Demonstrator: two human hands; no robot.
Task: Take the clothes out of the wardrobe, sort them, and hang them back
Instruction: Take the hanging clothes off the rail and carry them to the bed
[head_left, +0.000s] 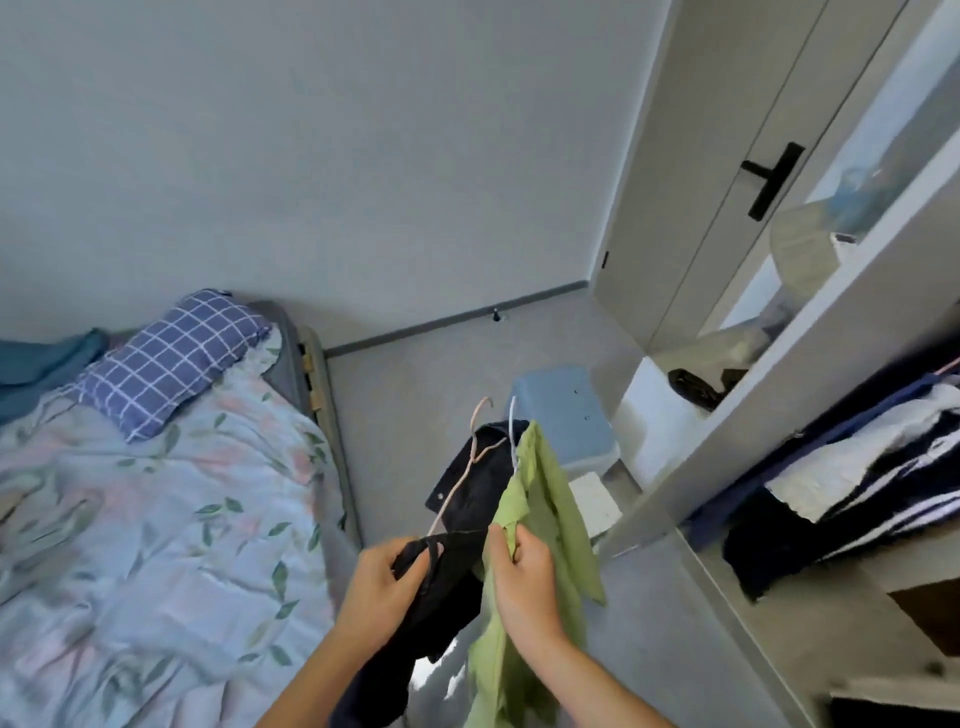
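My left hand (387, 582) grips a black garment (470, 488) that hangs on a pink hanger (475, 441). My right hand (522, 577) pinches a light green garment (550, 514) on a white hanger (513, 431). Both garments are held up over the floor between the bed and the wardrobe. The wardrobe (810, 374) stands open at the right, with dark blue, white and striped clothes (872, 467) hanging inside.
A bed (156, 509) with a floral quilt and a blue checked pillow (171, 358) fills the left. A light blue stool (566, 410) stands on the grey floor by the wardrobe. A white door with a black handle (769, 176) is at the back right.
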